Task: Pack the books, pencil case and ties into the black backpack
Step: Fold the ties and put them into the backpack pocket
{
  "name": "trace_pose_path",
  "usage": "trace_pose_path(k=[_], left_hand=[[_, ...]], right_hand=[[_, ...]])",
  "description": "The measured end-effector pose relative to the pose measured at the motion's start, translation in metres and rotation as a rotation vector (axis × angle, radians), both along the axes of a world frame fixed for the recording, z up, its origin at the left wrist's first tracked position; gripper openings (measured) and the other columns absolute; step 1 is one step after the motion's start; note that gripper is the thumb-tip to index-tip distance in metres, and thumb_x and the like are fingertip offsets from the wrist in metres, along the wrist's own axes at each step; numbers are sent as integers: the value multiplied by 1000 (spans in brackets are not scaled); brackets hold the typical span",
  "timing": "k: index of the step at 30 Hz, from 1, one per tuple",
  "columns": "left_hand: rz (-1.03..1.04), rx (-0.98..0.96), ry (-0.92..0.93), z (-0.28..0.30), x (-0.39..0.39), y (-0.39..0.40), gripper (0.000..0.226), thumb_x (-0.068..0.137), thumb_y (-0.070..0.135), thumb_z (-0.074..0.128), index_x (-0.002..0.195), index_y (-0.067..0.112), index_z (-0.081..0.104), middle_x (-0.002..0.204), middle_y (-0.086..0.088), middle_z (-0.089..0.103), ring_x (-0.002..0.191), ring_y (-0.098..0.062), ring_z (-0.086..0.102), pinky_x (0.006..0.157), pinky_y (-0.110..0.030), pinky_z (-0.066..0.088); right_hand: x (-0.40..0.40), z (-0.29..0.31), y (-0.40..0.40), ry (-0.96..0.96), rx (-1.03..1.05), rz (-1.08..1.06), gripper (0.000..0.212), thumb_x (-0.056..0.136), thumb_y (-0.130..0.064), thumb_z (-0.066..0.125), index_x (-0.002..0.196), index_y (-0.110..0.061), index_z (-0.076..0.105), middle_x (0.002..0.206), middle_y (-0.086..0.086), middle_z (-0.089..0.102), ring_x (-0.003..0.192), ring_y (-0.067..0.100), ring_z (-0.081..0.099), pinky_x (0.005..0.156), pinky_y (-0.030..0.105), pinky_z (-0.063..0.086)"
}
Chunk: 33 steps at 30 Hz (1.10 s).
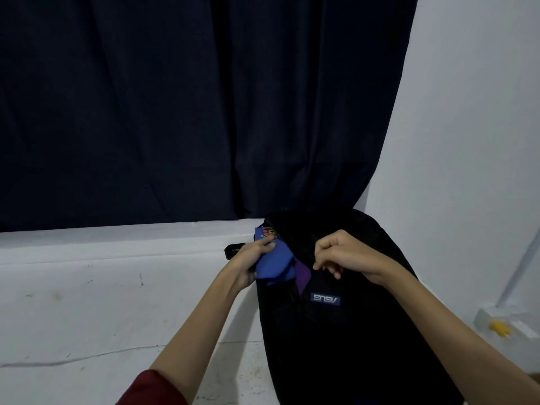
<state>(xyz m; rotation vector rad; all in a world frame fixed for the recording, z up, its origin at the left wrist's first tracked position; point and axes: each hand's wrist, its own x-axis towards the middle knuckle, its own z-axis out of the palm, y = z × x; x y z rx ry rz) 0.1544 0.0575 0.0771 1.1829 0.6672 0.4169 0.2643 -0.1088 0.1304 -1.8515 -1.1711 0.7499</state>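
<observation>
Black backpack (344, 331) lay flat on the pale floor (102, 302), front panel up, logo patch (325, 299) reading upside down from where the person stood. Top end pointed at the dark curtain (175, 112).

Left hand (252, 258) reached in from the left, forearm angled up and to the right, fingers curled around a folded blue tie (273, 266) — held right at the bag's opening, part in, part still outside. A coloured crest on blue cloth (267, 230) showed just beyond the fingertips; couldn't tell if it was the same tie or another piece.

Right hand (340, 252) came in from the right, wrist bent, fingers clenched on the black fabric edge of the opening, lifting it. A strip of purple (301, 273) showed in the gap between the hands — inside the bag; what it was, unclear.

Black strap (233, 249) stuck out left of the bag, behind the left hand. Dark red sleeve (152, 388) at the left upper arm. White block with yellow object (501, 327) sat by the wall, well apart from the bag.
</observation>
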Motion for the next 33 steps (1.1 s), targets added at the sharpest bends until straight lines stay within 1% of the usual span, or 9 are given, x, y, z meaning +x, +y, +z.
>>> trace_pose_path(k=[4, 8, 14, 17, 20, 23, 25, 29, 33], left_hand=[[-19, -137, -138, 2, 7, -1, 51, 95, -1, 49, 143, 12, 38, 131, -10, 54, 91, -17, 61, 80, -29, 52], [-31, -66, -135, -7, 11, -2, 61, 92, -5, 52, 146, 15, 33, 136, -13, 52, 97, -20, 61, 75, -26, 53], [-78, 450, 137, -18, 5, 7, 73, 85, 14, 70, 146, 25, 32, 125, 2, 49, 106, -14, 53, 77, -17, 50], [-97, 664, 167, -24, 2, 9, 80, 80, 27, 75, 143, 32, 25, 124, 4, 51, 110, -16, 55, 90, -28, 50], [-9, 791, 201, -33, 2, 14, 75, 71, 42, 79, 119, 29, 22, 109, -3, 65, 99, -22, 64, 92, -41, 50], [22, 1000, 392, -42, 2, 16, 60, 75, 63, 64, 102, 25, 25, 87, 11, 60, 89, -13, 59, 112, -52, 18], [-11, 1184, 525, -40, -1, 13, 45, 85, 65, 47, 99, 23, 38, 81, 11, 56, 91, -13, 56, 110, -59, -2], [-195, 1323, 704, -15, -11, 20, 48, 87, 71, 32, 108, 39, 60, 108, 9, 63, 115, -14, 52, 100, -70, -15], [-445, 1252, 868, 0, -23, 33, 61, 73, 83, 42, 128, 57, 42, 128, 8, 54, 134, -17, 35, 96, -71, -24]], right_hand=[[1, -1, 1, 3, 9, 15, 30, 77, 2, 63, 52, -10, 53, 45, -2, 48, 42, 9, 44, 48, 20, 36], [-1, 1, 4, -6, 3, 42, 32, 76, 2, 64, 50, -12, 53, 52, 3, 50, 47, 9, 46, 47, 19, 39], [-5, 4, 10, -46, -27, 94, 26, 77, 1, 64, 55, -8, 53, 45, -4, 49, 45, 8, 45, 47, 19, 39], [-7, 5, 12, -64, -52, 110, 26, 78, 2, 63, 56, -7, 52, 41, -9, 48, 40, 4, 44, 46, 18, 38], [-10, 5, 14, -75, -64, 112, 27, 78, 2, 63, 55, -7, 52, 41, -8, 49, 39, 4, 44, 45, 18, 38], [-11, 4, 14, -77, -73, 106, 26, 78, 1, 63, 55, -8, 53, 41, -8, 49, 40, 4, 45, 46, 18, 38], [-11, 4, 13, -75, -77, 107, 26, 78, 1, 63, 56, -8, 53, 41, -9, 49, 39, 4, 45, 46, 18, 38], [-10, 4, 13, -83, -89, 113, 27, 78, 1, 64, 56, -8, 53, 41, -8, 49, 41, 6, 45, 47, 19, 38], [-10, 3, 16, -98, -103, 123, 27, 78, 0, 64, 55, -10, 54, 43, -7, 50, 43, 10, 45, 48, 21, 38]])
